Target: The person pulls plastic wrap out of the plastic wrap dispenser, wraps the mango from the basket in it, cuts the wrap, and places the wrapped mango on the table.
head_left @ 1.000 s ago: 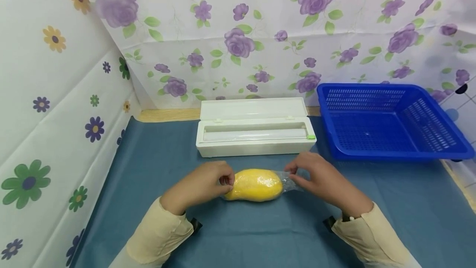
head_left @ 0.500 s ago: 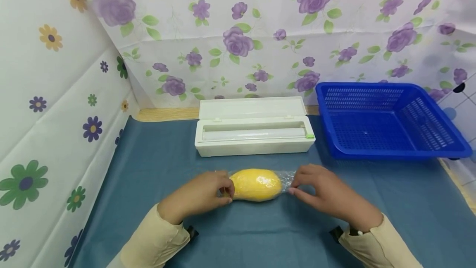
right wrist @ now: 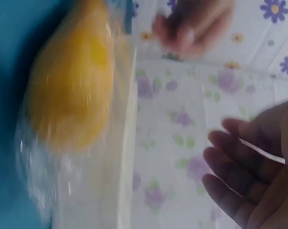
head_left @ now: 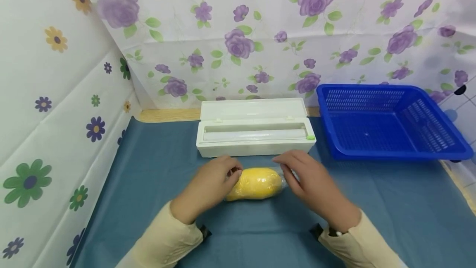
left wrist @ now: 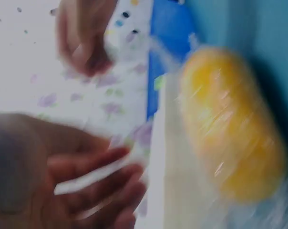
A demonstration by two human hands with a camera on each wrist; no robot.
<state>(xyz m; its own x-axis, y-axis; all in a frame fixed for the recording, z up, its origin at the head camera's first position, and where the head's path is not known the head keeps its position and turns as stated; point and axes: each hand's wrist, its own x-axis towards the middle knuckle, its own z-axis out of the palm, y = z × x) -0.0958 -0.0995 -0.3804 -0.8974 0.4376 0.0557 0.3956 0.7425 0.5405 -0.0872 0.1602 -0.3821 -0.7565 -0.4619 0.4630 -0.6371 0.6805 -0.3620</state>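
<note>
A yellow oblong fruit [head_left: 258, 183], one end tapered, lies wrapped in clear cling film [right wrist: 34, 176] on the blue-green cloth. My left hand [head_left: 210, 185] hovers over its left end; in the left wrist view the fingers are loosely bent, apart from the fruit [left wrist: 230, 129]. Above the right end is my right hand [head_left: 314, 183], its relaxed fingers holding nothing in the right wrist view. Loose film bunches beyond the fruit's end there, partly hidden by this hand in the head view.
Behind the fruit stands a white cling film box [head_left: 256, 150], lid up, with a film roll [head_left: 254, 135] inside and a green slider [head_left: 310, 137] at its right. A blue basket [head_left: 401, 154] sits at the back right. Flowered sheets [head_left: 208, 73] hang behind and left.
Both hands have come away from the film ends they were fingering and moved up and inward over the fruit. The fruit stays nearly in place; less film shows at its right end.
</note>
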